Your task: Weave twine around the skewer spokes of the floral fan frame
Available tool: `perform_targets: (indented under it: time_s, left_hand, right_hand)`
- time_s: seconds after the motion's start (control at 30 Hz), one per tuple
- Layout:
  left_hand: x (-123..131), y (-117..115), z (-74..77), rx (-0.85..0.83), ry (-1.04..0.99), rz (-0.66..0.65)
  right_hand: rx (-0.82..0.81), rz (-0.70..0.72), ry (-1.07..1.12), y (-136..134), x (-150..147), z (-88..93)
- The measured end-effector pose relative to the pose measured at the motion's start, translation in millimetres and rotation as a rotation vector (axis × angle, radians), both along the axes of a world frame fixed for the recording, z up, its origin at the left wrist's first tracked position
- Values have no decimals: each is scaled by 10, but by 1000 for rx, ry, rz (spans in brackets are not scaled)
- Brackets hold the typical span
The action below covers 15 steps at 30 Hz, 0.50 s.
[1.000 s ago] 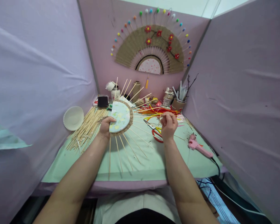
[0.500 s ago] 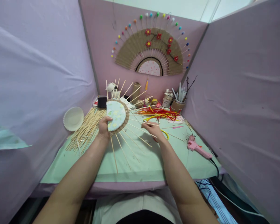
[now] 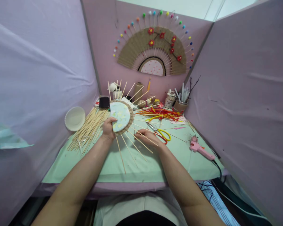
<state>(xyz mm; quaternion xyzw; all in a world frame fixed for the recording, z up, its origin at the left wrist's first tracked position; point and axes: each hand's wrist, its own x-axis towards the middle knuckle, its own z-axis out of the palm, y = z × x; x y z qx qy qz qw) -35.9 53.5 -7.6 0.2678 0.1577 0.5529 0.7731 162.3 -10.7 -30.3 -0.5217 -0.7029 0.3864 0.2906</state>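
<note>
My left hand (image 3: pixel 108 128) grips a half-round fan base (image 3: pixel 120 116) by its straight edge, thumb on the blue floral face. The base has a brown corded rim, and thin wooden sticks (image 3: pixel 137 146) fan out from it. My right hand (image 3: pixel 146 137) is among the lower right sticks, with several passing in front of it. Its fingers are curled together, and what they hold, if anything, is hidden. Just beyond that hand lie scissors (image 3: pixel 164 134) with yellow and red handles.
Loose sticks (image 3: pixel 88 130) lie at left beside a white plate (image 3: pixel 74 119). Red and yellow pipe cleaners (image 3: pixel 162 115) lie at the back. A pink glue gun (image 3: pixel 201 148) rests at right, its cord over the edge. A finished fan (image 3: pixel 132 51) hangs on the back wall.
My right hand has moved left and toward me, under the sticks, uncovering the scissors. The fan base in my left hand has shifted slightly right.
</note>
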Motion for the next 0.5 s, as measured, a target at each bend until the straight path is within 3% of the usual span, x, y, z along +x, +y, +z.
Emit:
perform_targets:
  time_s: [0.17,0.37,0.5]
  left_hand:
    - [8,-13,16,6,23,-16]
    - [-13,-49,95,1,34,17]
    - [-94,-34,160,4,36,86]
  right_hand:
    - [-4,44,10,-8,-16,-14]
    - [60,-48,11,25,19,42]
    - [-48,-101,266,131,187,27]
